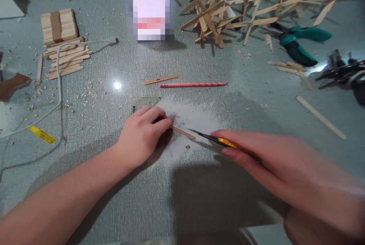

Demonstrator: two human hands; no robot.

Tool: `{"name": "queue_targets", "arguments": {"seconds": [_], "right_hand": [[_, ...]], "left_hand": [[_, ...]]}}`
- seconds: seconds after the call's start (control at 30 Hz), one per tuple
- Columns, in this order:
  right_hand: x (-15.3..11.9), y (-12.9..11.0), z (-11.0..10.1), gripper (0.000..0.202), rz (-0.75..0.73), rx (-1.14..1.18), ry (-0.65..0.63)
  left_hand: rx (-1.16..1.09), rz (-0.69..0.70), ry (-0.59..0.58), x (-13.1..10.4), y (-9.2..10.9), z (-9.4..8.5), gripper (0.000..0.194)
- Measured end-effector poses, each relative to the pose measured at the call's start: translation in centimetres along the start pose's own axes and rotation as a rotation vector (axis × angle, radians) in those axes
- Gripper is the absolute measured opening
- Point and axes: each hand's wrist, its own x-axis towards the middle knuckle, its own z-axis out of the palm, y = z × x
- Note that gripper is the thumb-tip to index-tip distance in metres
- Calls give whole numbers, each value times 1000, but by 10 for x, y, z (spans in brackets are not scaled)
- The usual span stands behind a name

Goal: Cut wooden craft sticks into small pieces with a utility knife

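Observation:
My left hand (148,125) is closed on a wooden craft stick (184,132), pinching it against the table. The stick's free end points right and slightly toward me; the rest is hidden under my fingers. My right hand (265,154) grips a craft knife (226,142) with a yellow and black handle. Its dark, pointed blade lies just above the stick's free end; whether they touch I cannot tell. Beyond my left hand, a clear ruler-like plate (145,102) is partly covered by the fingers. Pale dust (196,112) surrounds the stick.
Past my hands lie a pink pencil (192,84) and a marked stick (160,79). A stick bundle (59,26) and a white cable (59,74) are at left. Piled sticks (211,21) and teal-handled pliers (298,43) occupy the far right. A pixelated bright screen (151,3) stands at the back.

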Motion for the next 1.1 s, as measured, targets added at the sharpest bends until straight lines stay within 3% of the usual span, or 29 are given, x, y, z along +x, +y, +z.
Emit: {"name": "queue_targets", "arguments": {"seconds": [0.17,0.27,0.4,0.6,1.1], "right_hand": [[-4,-7,10,38,42,-194,-47],[-5,-8,11,39,2,-195,-102],[-6,-11,7,38,-66,-157,-78],[-15,-15,4,45,-170,-341,-9],[-14,-17,9,43,-169,-350,-8]], "left_hand": [[-52,-6,-4,-1,-2,0,15],[-76,-24,21,0,-2,1,18],[-106,-61,53,3,-4,2,21],[-146,-99,34,6,-4,2,20],[-128,-89,17,7,-3,3,18]]}}
